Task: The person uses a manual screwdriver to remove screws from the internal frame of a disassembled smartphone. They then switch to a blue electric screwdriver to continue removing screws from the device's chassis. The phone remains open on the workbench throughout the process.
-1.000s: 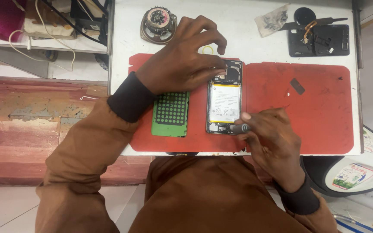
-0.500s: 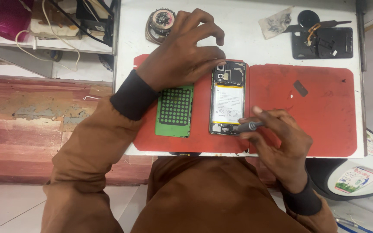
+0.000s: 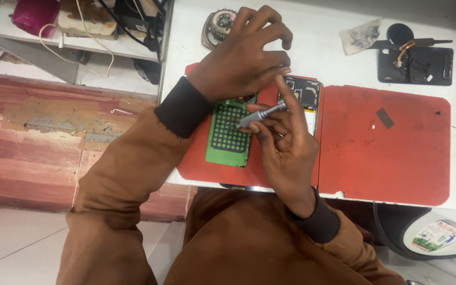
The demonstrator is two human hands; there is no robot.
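An opened phone (image 3: 307,97) with its back off lies on a red mat (image 3: 391,153) on the white table. My left hand (image 3: 244,60) rests over the phone's top left, fingers curled and pressing down. My right hand (image 3: 283,140) holds a grey metal screwdriver (image 3: 262,115), its tip pointing left over a green tray with rows of dark holes (image 3: 228,134). The hands hide most of the phone.
A round metal part (image 3: 218,25) sits at the table's back. A black pad with tools (image 3: 415,60) and a crumpled clear bag (image 3: 361,36) lie at the back right. A small dark piece (image 3: 385,117) rests on the mat. Cables and a shelf are on the left.
My right hand has lifted the screwdriver from the phone's lower edge and swung it left, over the green tray. My left hand stays on the phone.
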